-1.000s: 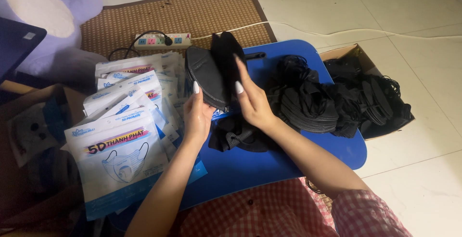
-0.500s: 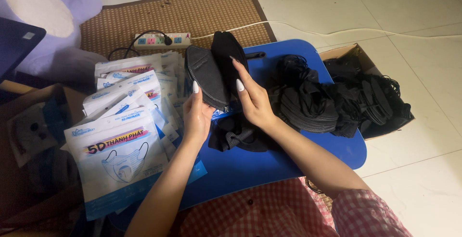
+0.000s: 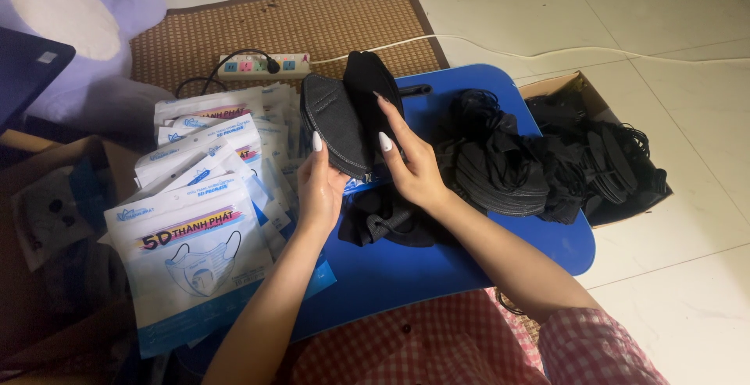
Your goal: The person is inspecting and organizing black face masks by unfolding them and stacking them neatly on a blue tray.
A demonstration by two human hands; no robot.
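My left hand [image 3: 322, 189] and my right hand [image 3: 410, 168] hold a small stack of folded black face masks [image 3: 350, 115] upright between them, over a blue lap table [image 3: 437, 264]. The left palm backs the stack from the left and the right fingers press along its right side. More black masks [image 3: 389, 219] lie on the blue table just below my hands. A pile of black masks [image 3: 500, 170] sits to the right on the table. White and blue mask packets [image 3: 191, 236] are stacked to the left of my left hand.
A cardboard box [image 3: 582, 92] full of black masks stands at the right on the tiled floor. A power strip [image 3: 262, 65] lies on a woven mat [image 3: 312, 17] behind the table. A brown cardboard box [image 3: 47, 221] and a plush toy [image 3: 70, 33] are at the left.
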